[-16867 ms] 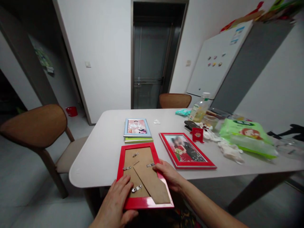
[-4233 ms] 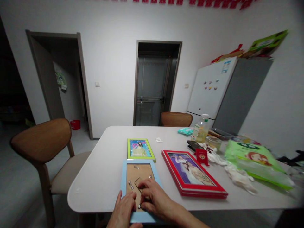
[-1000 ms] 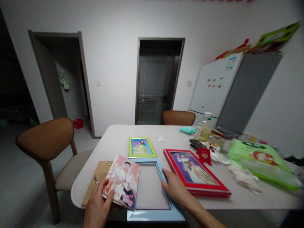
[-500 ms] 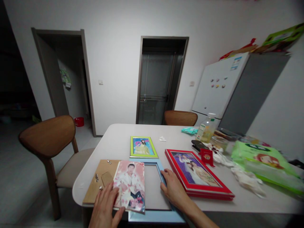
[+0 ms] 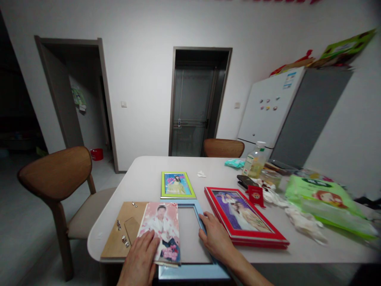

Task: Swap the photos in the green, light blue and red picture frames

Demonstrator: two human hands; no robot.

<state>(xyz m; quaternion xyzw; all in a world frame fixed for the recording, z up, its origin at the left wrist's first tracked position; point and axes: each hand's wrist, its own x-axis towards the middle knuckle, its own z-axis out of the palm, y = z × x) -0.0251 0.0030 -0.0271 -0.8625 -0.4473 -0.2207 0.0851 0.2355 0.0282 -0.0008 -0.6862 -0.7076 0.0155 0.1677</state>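
The left hand [image 5: 141,256] lies spread, palm down, on the one loose photo print [image 5: 165,228], fingers straight and nothing clasped. The right hand [image 5: 217,237] is half curled over the right side of the one blue frame [image 5: 193,272]; how firmly it holds that side cannot be told. The photo rests over the frame's left part, between the hands, and white table top [image 5: 149,171] shows through the rest of the opening.

Left of the photo, beside the left hand, is one flat tan backing board [image 5: 122,215] with three shiny metal fittings [image 5: 118,225] in view and a slim stand flap [image 5: 131,229]. Beyond both hands sits one yellow-green frame [image 5: 179,196], holding a picture of a figure in a pale yellow dress. Just right of the right hand are two glossy red frames [image 5: 259,236], stacked; the upper holds a purple-backed picture.

Farther right of that hand stand one clear bottle [image 5: 254,161] with pale yellow liquid and one squat transparent jar [image 5: 270,178], its contents unclear. Nearer come one small red card [image 5: 256,195], crumpled white cloth [image 5: 306,225] and one crinkly green plastic packet [image 5: 324,198].
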